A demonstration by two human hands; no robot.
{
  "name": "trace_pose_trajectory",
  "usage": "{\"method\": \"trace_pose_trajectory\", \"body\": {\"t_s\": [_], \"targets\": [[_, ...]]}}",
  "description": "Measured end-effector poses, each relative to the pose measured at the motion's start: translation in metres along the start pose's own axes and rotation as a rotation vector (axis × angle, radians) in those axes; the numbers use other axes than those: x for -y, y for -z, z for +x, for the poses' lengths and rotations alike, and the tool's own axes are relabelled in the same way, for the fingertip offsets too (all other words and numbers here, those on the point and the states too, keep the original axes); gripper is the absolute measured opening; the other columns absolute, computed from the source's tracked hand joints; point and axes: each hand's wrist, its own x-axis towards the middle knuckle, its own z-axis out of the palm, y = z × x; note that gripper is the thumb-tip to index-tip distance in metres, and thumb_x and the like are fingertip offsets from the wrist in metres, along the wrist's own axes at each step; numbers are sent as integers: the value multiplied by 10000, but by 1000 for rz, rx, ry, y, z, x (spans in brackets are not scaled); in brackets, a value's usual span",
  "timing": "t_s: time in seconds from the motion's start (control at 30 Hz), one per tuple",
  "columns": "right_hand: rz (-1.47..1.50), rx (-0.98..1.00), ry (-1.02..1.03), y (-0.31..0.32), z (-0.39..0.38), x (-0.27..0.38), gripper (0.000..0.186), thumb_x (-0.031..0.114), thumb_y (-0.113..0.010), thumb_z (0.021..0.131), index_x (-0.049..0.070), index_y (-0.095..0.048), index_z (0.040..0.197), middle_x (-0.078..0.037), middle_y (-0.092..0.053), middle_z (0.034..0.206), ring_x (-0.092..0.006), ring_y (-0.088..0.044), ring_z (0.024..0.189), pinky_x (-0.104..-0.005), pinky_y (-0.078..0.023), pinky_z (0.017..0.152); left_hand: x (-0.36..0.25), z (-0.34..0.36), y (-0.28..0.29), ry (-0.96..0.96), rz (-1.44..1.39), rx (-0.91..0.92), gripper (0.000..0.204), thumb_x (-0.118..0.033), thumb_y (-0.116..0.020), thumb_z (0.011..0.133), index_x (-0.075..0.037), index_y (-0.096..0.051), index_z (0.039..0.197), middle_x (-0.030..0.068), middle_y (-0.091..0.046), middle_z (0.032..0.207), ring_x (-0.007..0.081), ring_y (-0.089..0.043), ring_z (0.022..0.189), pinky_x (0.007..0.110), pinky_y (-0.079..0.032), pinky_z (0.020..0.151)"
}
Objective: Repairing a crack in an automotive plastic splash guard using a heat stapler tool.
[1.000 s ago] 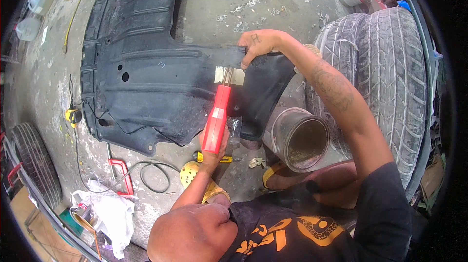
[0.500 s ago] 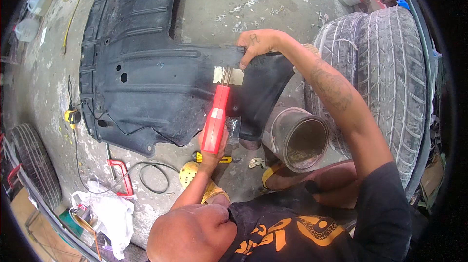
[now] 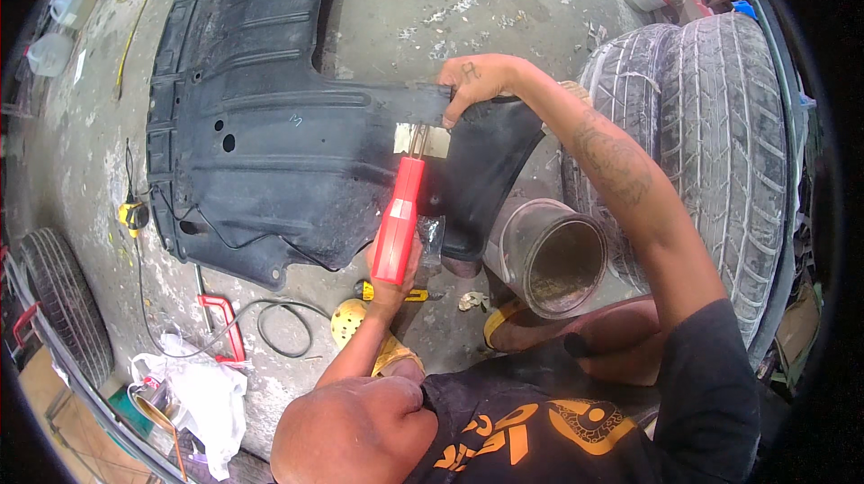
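My left hand (image 3: 396, 279) is wrapped round the handle of a red soldering gun (image 3: 400, 219), largely hidden behind it. The gun's two thin metal prongs point away from me and meet a cream-coloured patch (image 3: 436, 141) on a black plastic car undertray (image 3: 288, 151). My right hand (image 3: 475, 86) grips the undertray's edge just beyond that patch, thumb on top and fingers mostly out of sight. A black cable (image 3: 243, 246) crosses the undertray's near side.
Two dusty tyres (image 3: 724, 151) stand at the right, with a grimy bucket (image 3: 565, 264) before them. On the concrete lie a yellow-handled tool (image 3: 396, 291), a red clamp (image 3: 232, 327) and a white plastic bag (image 3: 202, 394). Plastic jugs (image 3: 52, 54) stand far left.
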Motion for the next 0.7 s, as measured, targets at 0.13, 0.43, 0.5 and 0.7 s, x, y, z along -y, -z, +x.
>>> {"method": "trace_pose_trajectory", "body": {"t_s": [0.13, 0.43, 0.5, 0.7], "targets": [[-19, -18, -14, 0, 0, -1, 266, 118, -780, 703, -14, -721, 926, -81, -714, 778, -176, -660, 667, -336, -522, 611, 0, 2, 3, -131, 159, -1, 229, -56, -607, 946, 3, -633, 1166, 149, -666, 1135, 286, -636, 1083, 370, -481, 943], [29, -10, 5, -1, 2, -6, 260, 108, -777, 705, -24, -714, 919, -92, -715, 787, -179, -663, 670, -335, -520, 610, -4, 4, 4, -124, 135, 12, 229, -42, -619, 932, 3, -641, 1155, 145, -669, 1118, 280, -639, 1073, 362, -479, 937], [35, -6, 9, -1, 3, -6, 256, 108, -777, 705, -24, -714, 915, -92, -714, 781, -178, -663, 667, -335, -519, 607, -5, 4, 3, -116, 108, -1, 229, -37, -619, 933, 3, -641, 1157, 147, -670, 1118, 278, -642, 1067, 360, -481, 930], [21, -16, 26, -1, 2, -7, 244, 107, -779, 703, -24, -717, 899, -85, -712, 764, -172, -660, 658, -330, -517, 599, -15, 6, -3, -37, -93, -58, 225, -40, -635, 926, 3, -638, 1147, 140, -672, 1077, 273, -648, 1042, 363, -489, 908]]}}
